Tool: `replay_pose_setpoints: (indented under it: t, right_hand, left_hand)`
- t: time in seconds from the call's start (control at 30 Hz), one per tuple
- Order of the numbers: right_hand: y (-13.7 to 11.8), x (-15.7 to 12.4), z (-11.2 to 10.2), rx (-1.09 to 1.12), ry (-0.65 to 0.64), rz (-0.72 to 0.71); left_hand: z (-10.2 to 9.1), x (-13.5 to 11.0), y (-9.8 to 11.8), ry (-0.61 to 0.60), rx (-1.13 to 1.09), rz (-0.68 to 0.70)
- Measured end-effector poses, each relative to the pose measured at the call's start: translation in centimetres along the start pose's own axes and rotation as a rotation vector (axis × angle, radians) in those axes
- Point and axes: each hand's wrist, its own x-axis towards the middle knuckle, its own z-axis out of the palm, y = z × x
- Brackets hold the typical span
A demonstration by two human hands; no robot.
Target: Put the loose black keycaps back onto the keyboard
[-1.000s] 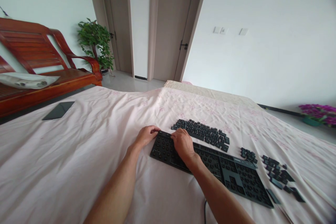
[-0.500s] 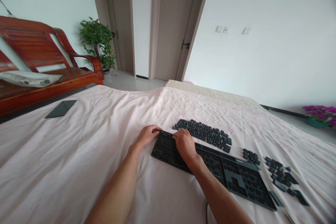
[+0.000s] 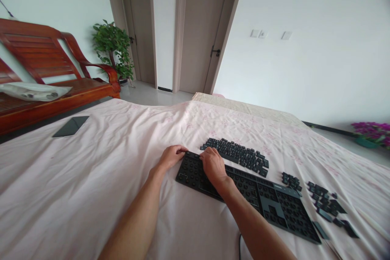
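A black keyboard with its keycaps taken off lies on a pale pink sheet. My left hand curls around the keyboard's far left corner and grips it. My right hand rests on the left part of the keyboard, fingers bent down onto its far edge; what the fingertips pinch is hidden. Behind the keyboard lies a row of loose black keycaps. Smaller heaps of keycaps lie to the right.
A dark tablet lies at the sheet's far left. A red wooden bench with a bag on it stands left, a potted plant by the doors. Purple flowers sit at the far right.
Between the first two frames the view shifted slightly. My right hand's fingers curled a little closer to the keyboard's far edge. The left hand stayed put.
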Motion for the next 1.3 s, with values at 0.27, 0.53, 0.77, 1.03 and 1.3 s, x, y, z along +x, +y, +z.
replay_pose_setpoints:
  t: [0.27,0.53,0.77,1.03,1.3]
  right_hand:
    - [0.2,0.0,0.2,0.005,-0.022,0.008]
    - [-1.0,-1.0,0.0,-0.190,-0.043,-0.079]
    - [-2.1,-1.5,0.6,-0.260,-0.061,-0.078]
    - [1.5,-0.5,-0.6,0.029,-0.068,-0.120]
    - [10.9,4.8,-1.2,0.027,-0.021,0.365]
  left_hand:
    - [0.1,0.1,0.0,0.001,0.012,0.002]
    - [0.0,0.0,0.2,-0.009,0.002,0.002]
    - [0.1,0.0,0.0,-0.012,-0.023,-0.003]
    - [0.1,0.0,0.1,-0.026,-0.042,0.022]
    - [0.3,0.3,-0.4,-0.020,-0.038,0.009]
